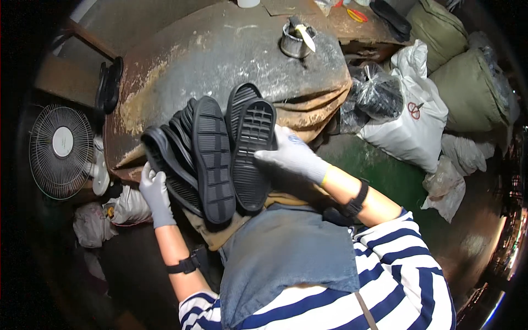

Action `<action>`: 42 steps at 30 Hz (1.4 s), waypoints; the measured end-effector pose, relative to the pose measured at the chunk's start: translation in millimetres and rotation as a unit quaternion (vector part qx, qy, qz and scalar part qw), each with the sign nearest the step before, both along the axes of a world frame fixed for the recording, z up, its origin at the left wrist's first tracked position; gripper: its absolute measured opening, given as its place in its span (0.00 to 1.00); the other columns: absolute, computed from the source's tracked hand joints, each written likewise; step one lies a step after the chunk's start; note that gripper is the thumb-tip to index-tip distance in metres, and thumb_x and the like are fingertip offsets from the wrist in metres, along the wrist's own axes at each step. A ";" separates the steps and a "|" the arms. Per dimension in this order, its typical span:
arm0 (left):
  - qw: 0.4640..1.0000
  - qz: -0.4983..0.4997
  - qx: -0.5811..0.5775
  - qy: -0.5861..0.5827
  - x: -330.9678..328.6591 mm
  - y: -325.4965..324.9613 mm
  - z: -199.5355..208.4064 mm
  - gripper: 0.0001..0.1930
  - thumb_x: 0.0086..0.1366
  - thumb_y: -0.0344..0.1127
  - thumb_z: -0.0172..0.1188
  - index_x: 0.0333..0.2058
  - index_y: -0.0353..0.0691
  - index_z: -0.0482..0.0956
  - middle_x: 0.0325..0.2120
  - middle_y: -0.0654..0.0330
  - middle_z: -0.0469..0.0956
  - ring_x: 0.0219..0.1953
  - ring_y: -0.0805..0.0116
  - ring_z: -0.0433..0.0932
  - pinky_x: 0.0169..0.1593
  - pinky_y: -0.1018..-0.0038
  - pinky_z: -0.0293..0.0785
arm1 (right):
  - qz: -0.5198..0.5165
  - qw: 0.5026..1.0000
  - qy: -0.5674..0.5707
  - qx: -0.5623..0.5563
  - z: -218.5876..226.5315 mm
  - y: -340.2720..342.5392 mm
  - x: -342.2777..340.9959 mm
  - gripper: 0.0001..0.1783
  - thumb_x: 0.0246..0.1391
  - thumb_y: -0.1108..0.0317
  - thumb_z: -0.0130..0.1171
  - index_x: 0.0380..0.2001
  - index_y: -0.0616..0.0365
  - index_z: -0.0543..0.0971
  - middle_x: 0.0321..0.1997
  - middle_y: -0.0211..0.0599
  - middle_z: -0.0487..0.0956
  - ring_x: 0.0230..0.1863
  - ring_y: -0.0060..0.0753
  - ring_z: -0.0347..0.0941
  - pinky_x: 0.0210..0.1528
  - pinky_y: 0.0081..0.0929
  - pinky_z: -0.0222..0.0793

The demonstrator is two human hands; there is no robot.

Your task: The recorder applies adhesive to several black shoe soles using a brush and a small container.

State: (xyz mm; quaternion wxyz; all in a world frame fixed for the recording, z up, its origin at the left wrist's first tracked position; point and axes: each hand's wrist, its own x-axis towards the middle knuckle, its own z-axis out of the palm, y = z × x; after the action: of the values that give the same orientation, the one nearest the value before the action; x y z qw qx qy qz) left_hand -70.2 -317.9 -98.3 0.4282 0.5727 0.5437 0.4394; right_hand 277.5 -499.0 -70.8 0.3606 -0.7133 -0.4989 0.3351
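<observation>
Several black rubber shoe soles (212,159) stand bunched together in front of me, leaning at the near edge of the worktable. Their ribbed undersides face mostly up toward me. My left hand (157,195), in a grey-white glove, closes on the outer left side of the bunch, low on the leftmost soles. My right hand (294,154), gloved the same way, grips the rightmost sole (253,159). Its thumb lies across the ribbed face, while the other fingers are hidden behind. One more sole shows partly behind that one.
The worn worktable (220,60) carries a metal pot (295,44) with a brush and orange-handled scissors (357,15). A white fan (62,142) stands at left. White sacks (410,118), green bundles (470,91) and a clear bag of black pieces (379,93) crowd the right.
</observation>
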 end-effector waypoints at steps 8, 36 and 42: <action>0.971 -0.044 0.216 0.094 18.9 11.1 113.7 0.19 0.55 0.19 0.49 0.46 0.32 0.77 0.43 0.58 0.78 0.48 0.66 0.76 0.58 0.71 0.69 | -0.137 0.937 -0.198 0.254 68.0 22.9 184.2 0.12 0.58 0.71 0.56 0.45 0.54 0.80 0.44 0.43 0.77 0.44 0.42 0.76 0.51 0.32 0.72; 0.982 -0.079 -0.090 -0.149 82.2 -70.7 76.6 0.17 0.68 0.34 0.59 0.53 0.33 0.73 0.41 0.65 0.77 0.41 0.80 0.73 0.47 0.82 0.70 | -0.092 0.782 -0.509 0.347 52.5 136.9 264.2 0.09 0.51 0.58 0.64 0.24 0.48 0.79 0.20 0.31 0.73 0.29 0.40 0.71 0.39 0.41 0.63; 0.864 -0.233 -0.221 -0.388 78.0 -52.3 112.3 0.29 0.58 0.30 0.55 0.59 0.30 0.69 0.49 0.52 0.79 0.52 0.62 0.78 0.60 0.65 0.72 | -0.062 0.866 -0.492 0.056 27.3 136.8 274.2 0.19 0.50 0.48 0.65 0.36 0.50 0.81 0.37 0.38 0.80 0.48 0.42 0.73 0.66 0.50 0.51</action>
State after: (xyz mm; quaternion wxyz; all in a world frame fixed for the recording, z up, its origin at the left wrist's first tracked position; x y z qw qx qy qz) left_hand 7.8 -370.2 14.0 0.8098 0.3565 0.2671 0.3819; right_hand 551.7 -362.2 -43.5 0.1272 -0.7940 -0.5841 -0.1109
